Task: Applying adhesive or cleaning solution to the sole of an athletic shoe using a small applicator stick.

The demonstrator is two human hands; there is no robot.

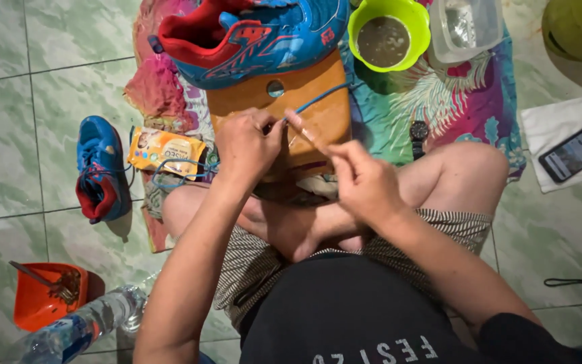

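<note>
Seated person's left hand and right hand both pinch a blue shoelace; a tug might tip the green bowl nearby.

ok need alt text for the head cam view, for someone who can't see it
Seen from above, a person sitting cross-legged on a tiled floor holds a blue shoelace between the left hand and right hand, over a wooden board. A blue and red shoe lies on the board; its pair lies on the floor.
</note>
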